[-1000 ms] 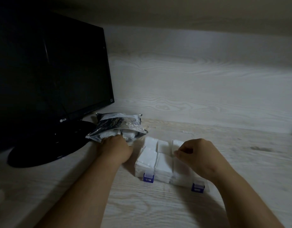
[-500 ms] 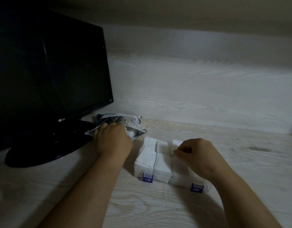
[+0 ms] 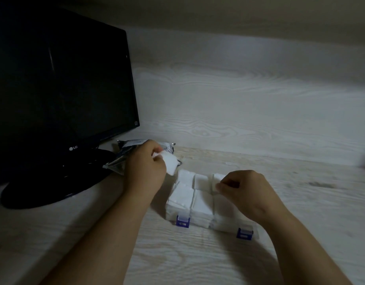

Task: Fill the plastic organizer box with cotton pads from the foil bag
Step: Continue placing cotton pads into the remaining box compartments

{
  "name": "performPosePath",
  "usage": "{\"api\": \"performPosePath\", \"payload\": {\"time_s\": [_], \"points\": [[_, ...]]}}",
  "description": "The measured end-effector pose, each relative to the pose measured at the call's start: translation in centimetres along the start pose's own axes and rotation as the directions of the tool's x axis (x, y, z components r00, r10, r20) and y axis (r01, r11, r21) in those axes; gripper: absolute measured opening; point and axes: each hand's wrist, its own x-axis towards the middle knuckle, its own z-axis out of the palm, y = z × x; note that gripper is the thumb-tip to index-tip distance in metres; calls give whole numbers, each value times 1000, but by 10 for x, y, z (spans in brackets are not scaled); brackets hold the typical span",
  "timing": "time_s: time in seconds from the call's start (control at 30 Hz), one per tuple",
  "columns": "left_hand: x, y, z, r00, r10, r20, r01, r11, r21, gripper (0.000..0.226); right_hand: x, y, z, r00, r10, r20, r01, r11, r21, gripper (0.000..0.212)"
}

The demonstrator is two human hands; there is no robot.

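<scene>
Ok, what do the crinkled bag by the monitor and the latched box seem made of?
Crinkled silvery bag: likely metallised foil, glossy, with creased highlights. Compartmented box with blue latches: probably clear, smooth plastic, since white pads show through its front wall.

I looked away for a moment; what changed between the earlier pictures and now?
The left hand drew back out of the foil bag, now pinching a cotton pad lifted towards the organizer box. The right hand stayed curled at the box's far right compartment; box, bag and monitor kept their places.
</scene>
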Motion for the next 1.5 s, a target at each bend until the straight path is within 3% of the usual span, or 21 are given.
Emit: {"api": "performPosePath", "payload": {"time_s": [0.13, 0.2, 0.33, 0.53, 0.67, 0.83, 1.13, 1.37, 1.5], "points": [[-1, 8, 0, 990, -71, 125, 109, 936, -335, 35, 0, -1, -1, 1000, -16, -26, 17, 999, 43, 21], [-3, 11, 2, 985, -61, 162, 123, 906, -405, 37, 1, -2, -1, 998, -17, -53, 22, 995, 96, 14], [-11, 16, 12, 971, -5, 239, 87, 939, -333, 29, 3, -1, -1, 996, 11, -89, 14, 959, 284, 6], [-24, 29, 22, 905, 165, 393, -56, 960, -274, 26, 0, -5, -2, 1000, -2, 9, -2, 855, 519, 10], [-30, 31, 26, 865, 220, 451, -84, 949, -303, 26, 0, -4, -2, 996, -68, 58, 30, 867, 498, 17], [-29, 26, 30, 895, 204, 397, -100, 959, -266, 14, 5, 2, -7, 999, 7, -46, 20, 825, 565, 22], [-33, 31, 39, 872, 239, 428, -133, 956, -262, 18, 7, 9, -14, 999, 47, -18, -33, 881, 471, 12], [-36, 51, 43, 807, 175, 564, -92, 981, -172, 19, 5, 15, -29, 996, 88, -26, -71, 920, 386, 12], [-45, 67, 53, 771, 108, 628, -33, 991, -130, 15, 5, 23, -40, 995, 100, 2, -99, 986, 137, 12]]}}
